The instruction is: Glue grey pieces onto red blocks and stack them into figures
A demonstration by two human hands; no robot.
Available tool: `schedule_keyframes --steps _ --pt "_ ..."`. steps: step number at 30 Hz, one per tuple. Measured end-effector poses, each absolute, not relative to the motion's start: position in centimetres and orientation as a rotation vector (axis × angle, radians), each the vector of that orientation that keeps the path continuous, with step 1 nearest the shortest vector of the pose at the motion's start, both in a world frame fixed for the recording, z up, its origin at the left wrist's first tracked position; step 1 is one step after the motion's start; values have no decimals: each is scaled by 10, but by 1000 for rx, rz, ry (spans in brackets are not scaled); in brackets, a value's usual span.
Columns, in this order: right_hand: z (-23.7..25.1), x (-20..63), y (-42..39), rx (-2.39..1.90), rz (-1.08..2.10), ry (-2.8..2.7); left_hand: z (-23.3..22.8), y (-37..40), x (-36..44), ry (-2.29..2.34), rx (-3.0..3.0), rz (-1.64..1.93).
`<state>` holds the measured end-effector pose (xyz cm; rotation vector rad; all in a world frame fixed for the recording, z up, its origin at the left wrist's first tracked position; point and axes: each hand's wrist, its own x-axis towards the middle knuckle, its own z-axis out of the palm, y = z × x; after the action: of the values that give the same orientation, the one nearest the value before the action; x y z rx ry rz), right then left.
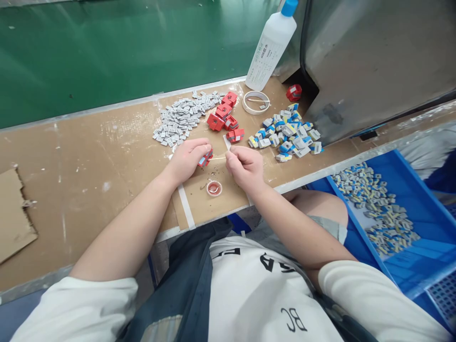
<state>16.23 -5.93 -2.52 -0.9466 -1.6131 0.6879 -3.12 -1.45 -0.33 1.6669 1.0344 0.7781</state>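
Red plastic shows between the fingers of the left hand (188,158), which is closed around a small red block (205,158) with a blue-and-white face, held just above the cardboard mat (213,209) taped to the workbench (89,156). The right hand (244,165) sits just beside it, fingers pinched together on a thin stick (217,158) whose tip reaches to the block.

Taking the mat as the landmark: a small round cap (214,188) with a reddish inside rests on its middle, just nearer the body than both hands. At the mat's far edge lies a cluster of red blocks (225,118). Beyond its far left corner spreads a heap of small grey pieces (181,118); beyond its far right corner lies a pile of blue, white and yellow pieces (288,133). Farther back stand a roll of tape (255,102) and a white bottle (272,45) with a blue cap. Right of the mat, below the bench edge, a blue bin (420,199) holds more grey pieces.
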Motion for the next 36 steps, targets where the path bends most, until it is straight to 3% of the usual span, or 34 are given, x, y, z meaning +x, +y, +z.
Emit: schedule_keyframes --steps 7,13,19,23,27,36 --pt "-25 172 -65 -790 706 -1566 0 -14 -30 1051 1609 821" --pt "-26 185 -73 -646 789 -2020 -5 -11 -34 1047 1376 856" --pt "-17 190 -55 -930 580 -2243 -5 -6 -36 1069 867 1118" --pt "-4 175 2 -1196 300 -2048 -4 -4 -36 1069 801 1249" --pt "3 144 63 -1272 121 -2320 -4 -6 -37 1074 779 1245" --pt "-4 109 93 -1432 228 -2505 -4 -7 -39 1057 741 1249"
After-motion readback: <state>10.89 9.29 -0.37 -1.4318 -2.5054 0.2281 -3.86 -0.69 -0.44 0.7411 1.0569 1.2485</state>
